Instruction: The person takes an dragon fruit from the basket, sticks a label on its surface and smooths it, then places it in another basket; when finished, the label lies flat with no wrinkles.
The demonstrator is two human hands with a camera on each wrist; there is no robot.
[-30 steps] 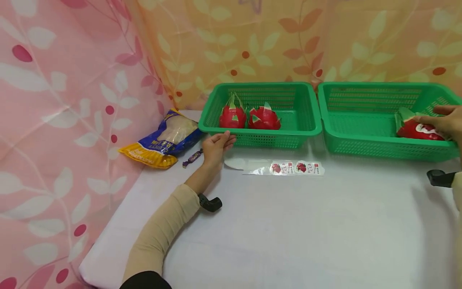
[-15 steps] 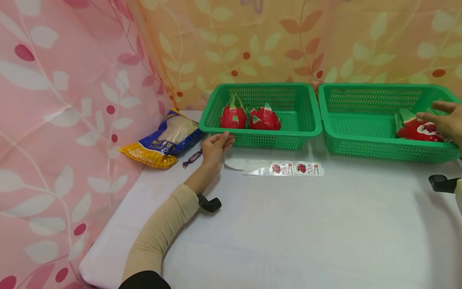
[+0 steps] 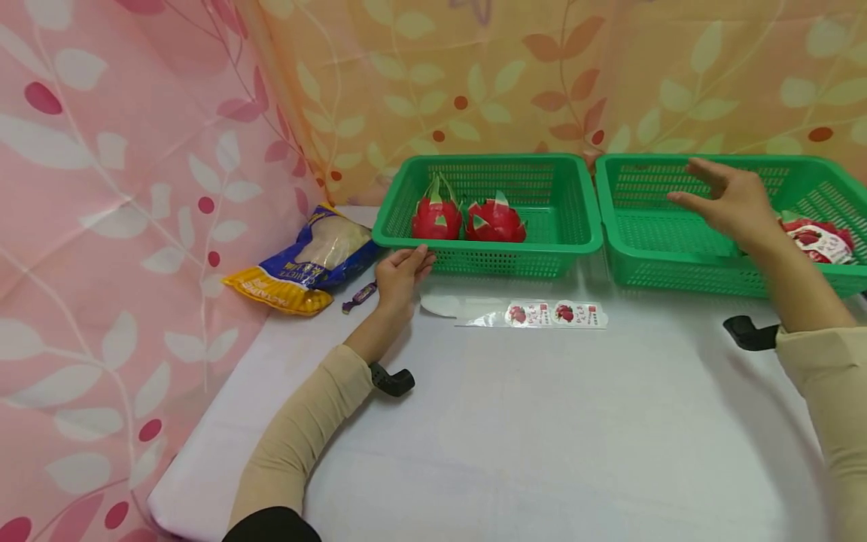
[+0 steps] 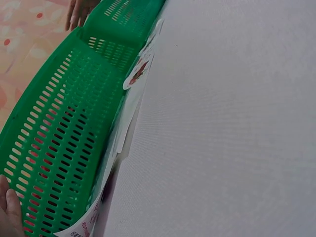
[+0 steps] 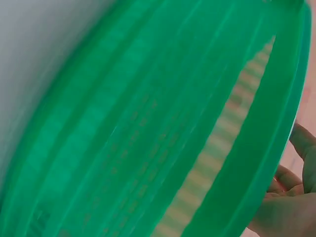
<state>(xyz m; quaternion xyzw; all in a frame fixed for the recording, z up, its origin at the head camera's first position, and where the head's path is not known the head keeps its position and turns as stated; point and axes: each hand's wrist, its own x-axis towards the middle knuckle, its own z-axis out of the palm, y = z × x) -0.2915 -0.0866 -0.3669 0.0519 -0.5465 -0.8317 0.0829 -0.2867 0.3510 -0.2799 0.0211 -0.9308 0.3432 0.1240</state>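
Head view: left hand at the near rim of the left green perforated plastic basket, fingers bent and touching it; can't tell if it grips the rim or just rests there. The left wrist view shows fingertips against that basket's slotted wall too. Right hand is released, holding nothing, thumb and fingers spread apart over the right green perforated plastic basket. Right wrist view is blurred, mostly green wall, with part of that hand beyond the rim. Inside the right basket, toward its right end: a red dragon fruit with a white printed label, partly behind the right forearm. Left basket holds two red, green-tipped dragon fruits side by side, the left one and the right one. Baskets sit just beside each other on a white cloth-covered table. In front of the left basket lies a clear plastic strip with two white fruit-print stickers. Left of that basket, a blue-and-yellow plastic bag; near it, a small purple wrapped candy.
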